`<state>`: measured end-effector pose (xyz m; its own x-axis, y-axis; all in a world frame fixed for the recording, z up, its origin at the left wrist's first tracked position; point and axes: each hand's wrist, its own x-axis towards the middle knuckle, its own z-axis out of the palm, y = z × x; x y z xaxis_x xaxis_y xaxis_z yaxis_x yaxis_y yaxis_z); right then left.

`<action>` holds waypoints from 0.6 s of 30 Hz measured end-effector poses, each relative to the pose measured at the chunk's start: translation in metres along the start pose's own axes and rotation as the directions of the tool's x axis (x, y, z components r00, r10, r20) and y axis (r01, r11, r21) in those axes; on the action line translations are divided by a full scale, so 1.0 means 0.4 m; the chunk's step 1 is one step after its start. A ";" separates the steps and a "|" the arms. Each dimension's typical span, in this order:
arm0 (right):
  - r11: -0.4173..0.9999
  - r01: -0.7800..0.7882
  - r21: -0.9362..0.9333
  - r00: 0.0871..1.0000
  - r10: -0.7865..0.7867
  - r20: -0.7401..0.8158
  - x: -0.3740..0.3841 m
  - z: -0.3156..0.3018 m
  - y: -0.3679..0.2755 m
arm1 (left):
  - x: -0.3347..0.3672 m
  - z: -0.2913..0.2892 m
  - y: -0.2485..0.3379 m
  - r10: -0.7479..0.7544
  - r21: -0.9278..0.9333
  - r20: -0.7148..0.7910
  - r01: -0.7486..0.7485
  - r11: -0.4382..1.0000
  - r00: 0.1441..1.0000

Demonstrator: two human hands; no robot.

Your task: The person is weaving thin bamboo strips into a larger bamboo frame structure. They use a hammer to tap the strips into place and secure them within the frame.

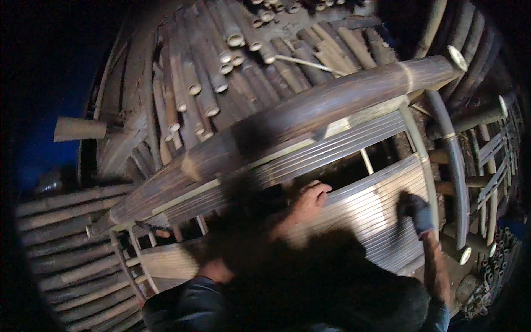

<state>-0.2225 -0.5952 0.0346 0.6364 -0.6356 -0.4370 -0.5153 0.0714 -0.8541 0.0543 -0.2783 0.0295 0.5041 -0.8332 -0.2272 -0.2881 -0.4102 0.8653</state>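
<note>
A bamboo bench lies before me, its slatted seat panel (381, 205) tilted toward me. My left hand (311, 202) is bare, with its fingers curled together at the panel's upper edge. Whether anything is between those fingers is hidden. Over the panel's right end is my right hand (416, 213) in a dark glove, close to the pale upright strip (423, 160). Shadow hides its fingers. Beyond both hands runs a thick dark bamboo pole (332, 102), with a narrower slatted strip (343, 146) along its near side. Deep shadow covers the middle of the bench.
Many cut bamboo poles (204, 61) are piled on the floor at the far side. More poles (77, 249) lie in a row at the left. A curved bamboo leg (453, 166) stands at the bench's right end, beside a bamboo frame (489, 166).
</note>
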 end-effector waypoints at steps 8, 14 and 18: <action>0.262 -0.621 -0.739 0.783 0.152 -0.604 -0.314 0.004 -0.103 | -0.325 -0.400 -0.130 0.164 0.501 0.508 -0.445 0.743 0.846; 0.356 -0.385 -0.851 0.918 0.058 -0.391 -0.334 0.296 -0.278 | -0.361 -0.343 -0.211 0.369 0.462 0.590 -0.676 0.574 0.718; 0.450 -0.058 -0.891 0.990 -0.088 -0.108 -0.322 0.448 -0.286 | -0.379 -0.287 -0.258 0.459 0.407 0.588 -0.734 0.543 0.666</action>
<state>-0.1427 -0.3839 0.1379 0.6133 -0.7189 -0.3273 -0.7800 -0.6164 -0.1078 0.1010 -0.0672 0.0257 -0.2755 -0.9612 -0.0168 -0.8583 0.2381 0.4546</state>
